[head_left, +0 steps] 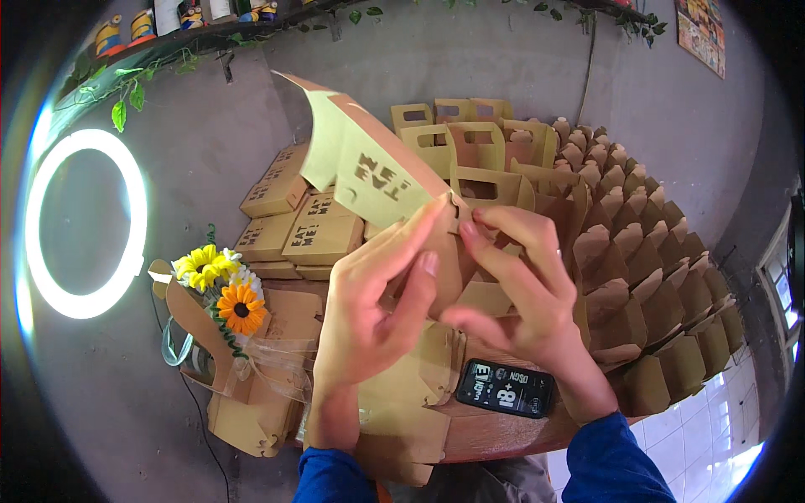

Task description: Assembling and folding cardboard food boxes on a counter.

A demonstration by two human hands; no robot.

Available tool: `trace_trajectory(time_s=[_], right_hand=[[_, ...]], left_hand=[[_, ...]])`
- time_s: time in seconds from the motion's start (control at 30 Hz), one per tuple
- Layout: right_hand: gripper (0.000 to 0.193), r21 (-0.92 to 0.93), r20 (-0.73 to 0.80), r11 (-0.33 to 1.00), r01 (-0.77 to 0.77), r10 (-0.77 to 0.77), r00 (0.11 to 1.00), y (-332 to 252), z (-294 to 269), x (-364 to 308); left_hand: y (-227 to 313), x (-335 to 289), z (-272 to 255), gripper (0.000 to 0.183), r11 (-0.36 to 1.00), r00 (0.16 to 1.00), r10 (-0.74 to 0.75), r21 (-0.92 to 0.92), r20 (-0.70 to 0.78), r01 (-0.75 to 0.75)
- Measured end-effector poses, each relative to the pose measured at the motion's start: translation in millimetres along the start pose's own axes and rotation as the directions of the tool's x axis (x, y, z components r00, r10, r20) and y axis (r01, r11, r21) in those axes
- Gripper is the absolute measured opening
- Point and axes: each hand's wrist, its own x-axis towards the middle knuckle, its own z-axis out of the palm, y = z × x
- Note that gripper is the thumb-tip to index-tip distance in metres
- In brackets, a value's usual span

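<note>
A partly folded brown cardboard food box [356, 155], with dark print on its pale side, is held up tilted over the table. My left hand [369, 306] presses its straight fingers against the box's lower right end, its thumb bent beneath. At that same corner, by a slotted tab, my right hand [524, 281] pinches the edge between its fingers, with its thumb spread lower down. The box's far end rises to the upper left, its flap standing loose. My hands hide part of its lower corner.
Printed closed boxes [323, 235] are stacked behind on the left. Flat cardboard boxes [402, 432] lie near me beside a black phone [505, 388]. Handled carriers [432, 151] and rows of open cartons [646, 293] fill the right. Artificial flowers [239, 308] and a ring light [42, 222] stand left.
</note>
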Motion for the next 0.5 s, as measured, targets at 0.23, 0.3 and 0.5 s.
trace_trajectory(time_s=[0.23, 0.3, 0.5], right_hand=[[0.083, 0.078, 0.124, 0.977, -0.201, 0.190, 0.974, 0, 6, 0], [0.083, 0.076, 0.106, 0.976, -0.202, 0.194, 0.975, 3, 3, 1], [0.078, 0.489, -0.235, 0.827, -0.278, 0.432, 0.871, 18, -16, 7]], left_hand=[[-12, -2, 7, 0.042, 0.945, 0.981, -0.184, -0.266, 0.052, 0.192], [-11, -1, 4, 0.039, 0.923, 0.972, -0.220, -0.302, 0.086, 0.236], [-33, 7, -31, 0.030, 0.978, 0.903, -0.210, -0.070, -0.375, 0.198]])
